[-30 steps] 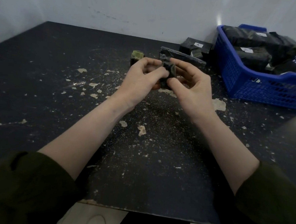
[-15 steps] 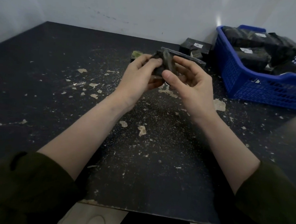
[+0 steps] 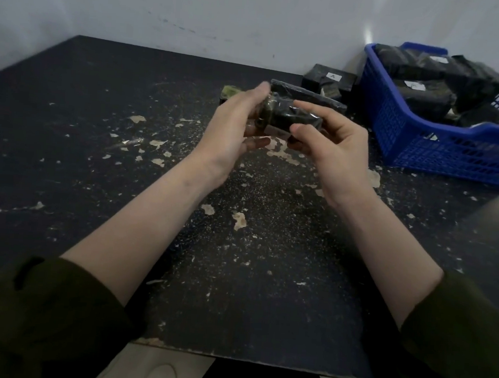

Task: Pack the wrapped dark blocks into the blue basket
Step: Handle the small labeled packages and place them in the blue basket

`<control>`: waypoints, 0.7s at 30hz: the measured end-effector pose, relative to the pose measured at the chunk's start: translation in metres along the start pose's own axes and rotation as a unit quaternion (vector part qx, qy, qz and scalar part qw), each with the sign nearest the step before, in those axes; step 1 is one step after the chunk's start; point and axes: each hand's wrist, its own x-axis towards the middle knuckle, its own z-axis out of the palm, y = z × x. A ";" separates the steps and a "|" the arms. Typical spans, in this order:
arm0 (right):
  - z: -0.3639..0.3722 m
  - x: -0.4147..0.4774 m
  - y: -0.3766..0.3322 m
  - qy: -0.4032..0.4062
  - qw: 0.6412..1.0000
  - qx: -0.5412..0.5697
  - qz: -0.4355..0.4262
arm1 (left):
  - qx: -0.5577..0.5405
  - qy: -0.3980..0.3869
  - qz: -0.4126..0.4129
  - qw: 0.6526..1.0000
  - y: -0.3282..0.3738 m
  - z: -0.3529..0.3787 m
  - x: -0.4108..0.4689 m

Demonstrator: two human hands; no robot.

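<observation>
A small dark block in shiny clear wrap (image 3: 280, 114) is held above the table between both hands. My left hand (image 3: 234, 128) presses its left end with the fingers up. My right hand (image 3: 331, 141) grips its right end between thumb and fingers. The blue basket (image 3: 440, 143) stands at the far right with several wrapped dark blocks (image 3: 427, 80) inside. Beyond my hands lie a flat dark wrapped block (image 3: 311, 96) and a labelled dark block (image 3: 330, 78) beside the basket.
A small greenish block (image 3: 229, 92) sits on the table just left of my left hand. Pale flakes and crumbs (image 3: 240, 219) litter the black tabletop (image 3: 69, 135). A white wall closes the far side. The table's near edge runs below my forearms.
The block was turned from upright to lying sideways between my hands. My left fingers opened flatter against its end, and my right hand slid toward the right end.
</observation>
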 end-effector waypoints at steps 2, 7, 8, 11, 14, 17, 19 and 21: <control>-0.001 0.001 0.000 -0.001 1.000 0.004 -0.003 | 0.027 -0.012 0.025 0.999 -0.004 -0.001 0.002; -0.001 0.000 -0.003 -0.032 0.998 0.061 0.010 | 0.076 0.046 0.089 0.992 -0.009 -0.002 0.003; -0.001 0.000 -0.003 -0.032 0.997 0.069 0.015 | 0.085 0.048 0.097 0.991 -0.010 -0.003 0.004; 0.000 0.000 -0.003 -0.017 0.999 0.041 0.003 | 0.092 0.045 0.103 0.989 -0.012 -0.003 0.005; -0.001 0.001 -0.002 -0.007 1.000 0.017 -0.006 | 0.080 0.034 0.099 0.991 -0.013 -0.003 0.006; -0.002 0.002 -0.002 0.001 1.000 0.029 -0.006 | 0.062 0.028 0.095 0.993 -0.011 -0.002 0.005; -0.003 0.002 -0.003 0.003 0.998 0.058 0.001 | 0.055 0.030 0.093 0.994 -0.011 -0.001 0.004; -0.003 0.001 -0.005 0.001 0.996 0.090 0.010 | 0.032 0.028 0.075 0.996 -0.011 -0.001 0.005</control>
